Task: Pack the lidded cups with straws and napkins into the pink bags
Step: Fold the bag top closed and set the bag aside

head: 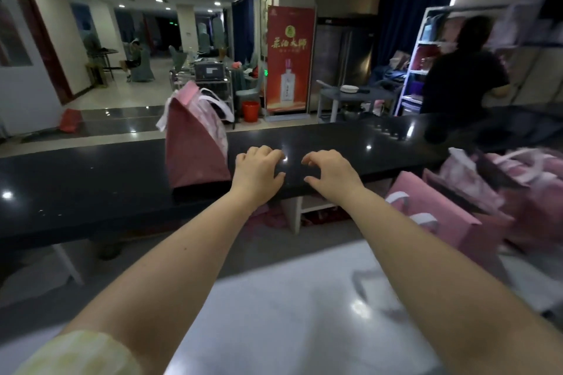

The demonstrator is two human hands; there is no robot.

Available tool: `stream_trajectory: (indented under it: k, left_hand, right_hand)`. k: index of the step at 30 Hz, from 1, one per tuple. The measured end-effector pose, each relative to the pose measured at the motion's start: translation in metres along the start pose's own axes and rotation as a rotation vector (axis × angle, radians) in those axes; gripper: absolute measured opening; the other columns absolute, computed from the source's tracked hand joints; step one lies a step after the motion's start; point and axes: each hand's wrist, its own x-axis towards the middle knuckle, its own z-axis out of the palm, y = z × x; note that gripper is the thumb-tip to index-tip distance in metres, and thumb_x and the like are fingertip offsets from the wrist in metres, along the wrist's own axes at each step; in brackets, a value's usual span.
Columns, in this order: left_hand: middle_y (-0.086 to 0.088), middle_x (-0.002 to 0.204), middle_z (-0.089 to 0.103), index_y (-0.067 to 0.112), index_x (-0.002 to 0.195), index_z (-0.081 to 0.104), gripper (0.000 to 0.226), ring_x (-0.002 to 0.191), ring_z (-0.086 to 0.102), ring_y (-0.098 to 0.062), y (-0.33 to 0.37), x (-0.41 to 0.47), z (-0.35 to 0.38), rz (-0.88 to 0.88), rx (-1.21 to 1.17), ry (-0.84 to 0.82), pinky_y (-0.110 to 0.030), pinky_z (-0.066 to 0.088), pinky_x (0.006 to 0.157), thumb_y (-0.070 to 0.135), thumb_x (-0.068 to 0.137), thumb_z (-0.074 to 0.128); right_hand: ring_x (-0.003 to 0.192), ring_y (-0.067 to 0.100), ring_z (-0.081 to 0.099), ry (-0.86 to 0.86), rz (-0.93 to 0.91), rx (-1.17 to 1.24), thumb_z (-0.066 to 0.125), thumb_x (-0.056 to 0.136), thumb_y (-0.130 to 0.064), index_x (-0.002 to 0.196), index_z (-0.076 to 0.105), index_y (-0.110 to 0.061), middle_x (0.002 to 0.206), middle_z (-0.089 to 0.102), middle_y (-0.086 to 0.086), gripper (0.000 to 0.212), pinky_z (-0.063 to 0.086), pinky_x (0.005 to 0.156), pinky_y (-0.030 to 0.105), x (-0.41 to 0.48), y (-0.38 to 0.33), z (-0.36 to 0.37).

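**Hands, two.** Left hand (259, 170) and right hand (332, 173), centre of frame, reach out side by side over the desk (91, 179). The fingers of both are loosely curled, claw-like, and hold nothing. I cannot tell whether the fingertips touch the top.

**Bag, upright, one.** The pink bag (195, 149) stands on the desk left of centre, just beside the left hand. Its mouth is pinched narrow and its white handles flop over.

**Bags, heaped, at least three.** The pile (438, 210) sits at the right edge of the frame, below the desk top. The front one lies flat and the rest lean behind it. They are too blurred for an exact count.

**Cups, straws, napkins: none in view.** Whether the upright bag is already filled cannot be seen.

**Person, one.** Dark-clothed figure (463, 70), upper right, at a shelf, well apart from the desk.

**Hazards.**
- The upright bag is tall, stands close to the near edge and nearly touches the left hand. In my judgement a sideways brush of that hand could tip it, and any cup inside would spill.
- The pile looks loosely stacked, so pulling one bag out by a handle may drag the others down.
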Motion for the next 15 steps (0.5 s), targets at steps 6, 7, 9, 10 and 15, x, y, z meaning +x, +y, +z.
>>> stream_trajectory:
  k: [6, 7, 9, 10, 15]
  left_hand:
    - [0.001, 0.12, 0.057, 0.031, 0.126, 0.056, 0.04, 0.114, 0.05, -0.025, 0.163, 0.02, 0.025, 0.197, -0.001, -0.031, -0.043, 0.034, 0.093, 0.047, 0.089, 0.055]
    - [0.0, 0.119, 0.057, 0.031, 0.125, 0.057, 0.04, 0.113, 0.049, -0.025, 0.195, 0.017, 0.03, 0.219, -0.021, -0.045, -0.043, 0.033, 0.093, 0.047, 0.089, 0.055]
    - [0.0, 0.119, 0.058, 0.031, 0.123, 0.059, 0.039, 0.113, 0.049, -0.025, 0.259, 0.007, 0.044, 0.266, -0.058, -0.084, -0.042, 0.032, 0.093, 0.047, 0.088, 0.054]
    - [0.0, 0.121, 0.058, 0.03, 0.123, 0.059, 0.039, 0.115, 0.048, -0.026, 0.291, 0.0, 0.051, 0.295, -0.073, -0.109, -0.042, 0.032, 0.094, 0.046, 0.088, 0.054]
    - [-0.004, 0.119, 0.059, 0.028, 0.116, 0.062, 0.032, 0.112, 0.05, -0.031, 0.432, -0.039, 0.083, 0.423, -0.155, -0.194, -0.042, 0.035, 0.089, 0.039, 0.088, 0.054]
  right_hand:
    - [0.111, 0.023, 0.049, 0.064, 0.183, -0.175, 0.069, 0.084, -0.028, 0.12, 0.06, -0.024, 0.115, 0.062, -0.002, 0.038, 0.041, 0.095, 0.039, -0.106, 0.102, -0.094]
    - [0.111, 0.023, 0.049, 0.067, 0.219, -0.198, 0.069, 0.084, -0.028, 0.119, 0.061, -0.024, 0.114, 0.062, -0.001, 0.036, 0.04, 0.095, 0.038, -0.129, 0.118, -0.107]
    - [0.11, 0.025, 0.05, 0.073, 0.295, -0.239, 0.069, 0.082, -0.026, 0.115, 0.064, -0.024, 0.113, 0.063, 0.0, 0.034, 0.039, 0.093, 0.037, -0.177, 0.151, -0.13]
    - [0.109, 0.026, 0.051, 0.075, 0.333, -0.264, 0.068, 0.082, -0.027, 0.114, 0.064, -0.024, 0.113, 0.063, 0.0, 0.033, 0.039, 0.091, 0.037, -0.203, 0.167, -0.141]
    - [0.114, 0.027, 0.047, 0.037, 0.519, -0.294, 0.066, 0.084, -0.028, 0.122, 0.06, -0.024, 0.118, 0.061, -0.001, 0.039, 0.038, 0.096, 0.038, -0.328, 0.24, -0.185]
